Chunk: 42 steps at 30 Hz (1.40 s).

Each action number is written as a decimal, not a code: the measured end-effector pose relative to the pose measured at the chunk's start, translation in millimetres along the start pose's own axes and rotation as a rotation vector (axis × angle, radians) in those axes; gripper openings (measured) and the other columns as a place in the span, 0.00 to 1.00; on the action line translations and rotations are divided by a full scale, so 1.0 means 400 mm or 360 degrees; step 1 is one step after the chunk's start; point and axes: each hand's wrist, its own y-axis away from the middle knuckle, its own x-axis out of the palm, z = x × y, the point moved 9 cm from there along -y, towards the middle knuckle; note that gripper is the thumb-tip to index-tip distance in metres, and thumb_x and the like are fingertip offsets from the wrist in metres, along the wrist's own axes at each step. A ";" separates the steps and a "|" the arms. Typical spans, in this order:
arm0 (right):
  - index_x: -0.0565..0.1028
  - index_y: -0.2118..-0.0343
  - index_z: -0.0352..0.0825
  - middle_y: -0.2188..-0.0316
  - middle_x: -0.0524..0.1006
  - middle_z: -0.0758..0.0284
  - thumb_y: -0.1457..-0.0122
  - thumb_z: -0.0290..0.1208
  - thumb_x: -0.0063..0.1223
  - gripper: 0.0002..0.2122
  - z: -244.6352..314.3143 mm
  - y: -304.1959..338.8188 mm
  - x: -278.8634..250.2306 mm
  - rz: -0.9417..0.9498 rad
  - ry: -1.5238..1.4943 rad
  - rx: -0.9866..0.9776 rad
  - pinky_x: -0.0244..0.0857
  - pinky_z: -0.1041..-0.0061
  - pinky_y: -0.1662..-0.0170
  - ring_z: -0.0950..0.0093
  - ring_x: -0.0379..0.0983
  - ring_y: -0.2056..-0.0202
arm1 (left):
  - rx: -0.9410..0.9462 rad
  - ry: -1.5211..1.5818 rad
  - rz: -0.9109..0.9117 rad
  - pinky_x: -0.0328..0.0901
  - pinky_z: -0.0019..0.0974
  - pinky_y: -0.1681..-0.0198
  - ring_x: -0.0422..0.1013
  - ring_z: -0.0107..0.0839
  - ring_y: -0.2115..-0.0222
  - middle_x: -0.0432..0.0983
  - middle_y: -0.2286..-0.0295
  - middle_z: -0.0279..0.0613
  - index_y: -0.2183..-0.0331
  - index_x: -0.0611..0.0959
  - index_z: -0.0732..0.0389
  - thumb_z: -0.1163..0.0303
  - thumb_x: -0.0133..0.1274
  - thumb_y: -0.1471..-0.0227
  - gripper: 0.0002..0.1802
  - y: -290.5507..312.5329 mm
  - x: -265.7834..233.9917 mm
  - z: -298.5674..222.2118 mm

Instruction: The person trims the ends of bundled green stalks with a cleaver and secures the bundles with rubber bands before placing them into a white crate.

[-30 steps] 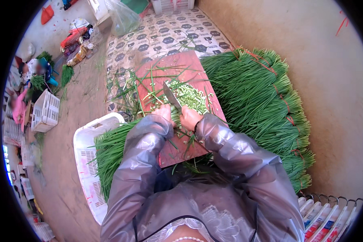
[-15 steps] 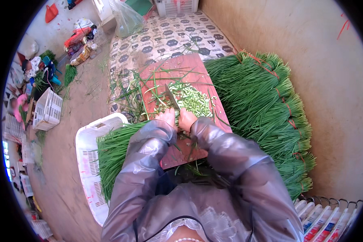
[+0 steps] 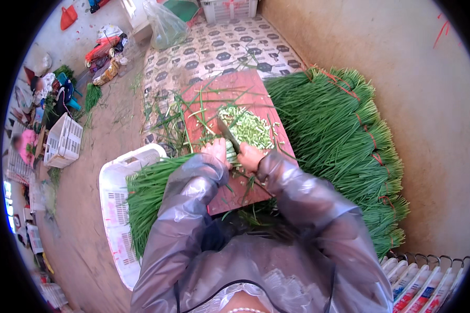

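Observation:
My left hand [image 3: 216, 152] is closed round a bunch of long chives [image 3: 154, 182]. Their leaves trail left under my forearm, and their pale cut ends show beside the fingers. Gripped in my right hand [image 3: 250, 157] is a kitchen knife [image 3: 228, 134], its dark blade slanting up and left beside my left hand. The handle is mostly hidden in the fist. Both hands are over a red cutting board [image 3: 224, 94]. Just beyond them lies a heap of chopped pale green pieces [image 3: 251, 129], with loose stalks strewn over the board.
A white plastic basket [image 3: 112, 208] stands at my left. Tied bundles of chives [image 3: 339, 141] are stacked along the wall on the right. Another white crate [image 3: 63, 141] and a person in pink [image 3: 27, 146] are at the far left. A clear plastic bag [image 3: 167, 26] lies beyond the board.
My right hand has moved slightly right and nearer with the knife, whose blade now lies closer to the bunch. My left hand stays about where it was.

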 end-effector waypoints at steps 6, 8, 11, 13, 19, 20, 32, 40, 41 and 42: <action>0.63 0.63 0.27 0.77 0.74 0.39 0.42 0.28 0.44 0.10 0.004 0.169 0.056 -0.0218 0.0036 -0.0081 0.65 0.46 0.65 0.41 0.73 0.70 | -0.0038 -0.0060 0.0033 0.67 0.50 0.52 0.71 0.51 0.56 0.71 0.56 0.49 0.53 0.69 0.61 0.59 0.73 0.73 0.45 0.029 -0.001 0.001; 0.62 0.65 0.27 0.78 0.73 0.39 0.41 0.29 0.45 0.10 0.020 0.132 0.051 -0.0349 0.0027 -0.0113 0.64 0.45 0.67 0.39 0.72 0.72 | -0.0023 -0.0046 0.0014 0.67 0.51 0.52 0.71 0.51 0.56 0.71 0.56 0.49 0.53 0.69 0.61 0.59 0.72 0.73 0.44 0.021 -0.006 0.000; 0.61 0.65 0.27 0.78 0.73 0.38 0.41 0.29 0.45 0.10 0.006 0.116 0.047 -0.0303 0.0060 -0.0196 0.64 0.45 0.68 0.40 0.72 0.72 | -0.0015 -0.0093 0.0071 0.67 0.50 0.52 0.71 0.51 0.56 0.71 0.56 0.49 0.53 0.69 0.61 0.59 0.73 0.73 0.44 0.024 0.000 -0.008; 0.62 0.65 0.26 0.78 0.75 0.41 0.44 0.25 0.44 0.08 -0.014 0.175 0.042 -0.0159 0.0146 -0.0046 0.65 0.45 0.67 0.41 0.74 0.70 | -0.0008 -0.0088 0.0011 0.67 0.50 0.53 0.71 0.51 0.56 0.71 0.57 0.48 0.53 0.69 0.61 0.59 0.73 0.73 0.44 0.028 -0.023 -0.020; 0.62 0.63 0.29 0.77 0.76 0.44 0.42 0.28 0.45 0.10 -0.023 0.190 -0.011 -0.0282 0.0220 -0.0157 0.65 0.44 0.66 0.42 0.73 0.71 | -0.0043 -0.0068 -0.0037 0.66 0.50 0.52 0.70 0.49 0.55 0.70 0.55 0.47 0.51 0.68 0.61 0.57 0.73 0.73 0.48 0.052 -0.017 -0.013; 0.63 0.63 0.29 0.77 0.76 0.44 0.42 0.29 0.45 0.09 -0.026 0.173 -0.023 -0.0329 0.0219 -0.0175 0.65 0.44 0.66 0.42 0.73 0.71 | -0.0072 -0.0040 0.0072 0.63 0.50 0.47 0.67 0.51 0.50 0.68 0.52 0.49 0.45 0.65 0.62 0.55 0.75 0.77 0.57 0.046 -0.008 -0.010; 0.76 0.70 0.38 0.72 0.72 0.66 0.50 0.31 0.59 0.05 0.181 0.184 -0.099 -0.0739 0.0442 -0.0823 0.61 0.61 0.58 0.63 0.71 0.64 | 0.0032 0.0028 -0.0067 0.64 0.47 0.48 0.70 0.49 0.54 0.73 0.57 0.51 0.49 0.70 0.61 0.58 0.69 0.77 0.49 0.146 -0.049 0.157; 0.74 0.75 0.39 0.75 0.70 0.69 0.52 0.31 0.59 0.05 0.357 0.248 -0.141 -0.1039 0.0601 -0.1181 0.60 0.66 0.62 0.69 0.71 0.69 | 0.0130 0.0129 -0.0595 0.64 0.47 0.55 0.69 0.47 0.58 0.71 0.61 0.45 0.53 0.72 0.58 0.59 0.69 0.78 0.44 0.238 -0.253 0.125; 0.73 0.75 0.39 0.75 0.70 0.69 0.52 0.31 0.58 0.05 0.394 0.267 -0.159 -0.1050 0.0651 -0.1265 0.60 0.66 0.62 0.69 0.71 0.69 | 0.0147 0.0144 -0.0686 0.63 0.47 0.55 0.69 0.47 0.58 0.71 0.62 0.44 0.54 0.72 0.57 0.59 0.69 0.78 0.43 0.255 -0.291 0.117; 0.72 0.75 0.40 0.75 0.68 0.70 0.53 0.29 0.56 0.04 0.435 0.294 -0.174 -0.1030 0.0723 -0.1420 0.60 0.67 0.61 0.70 0.70 0.69 | 0.0154 0.0182 -0.0748 0.63 0.46 0.57 0.69 0.47 0.59 0.71 0.63 0.44 0.54 0.72 0.58 0.60 0.68 0.78 0.42 0.273 -0.333 0.097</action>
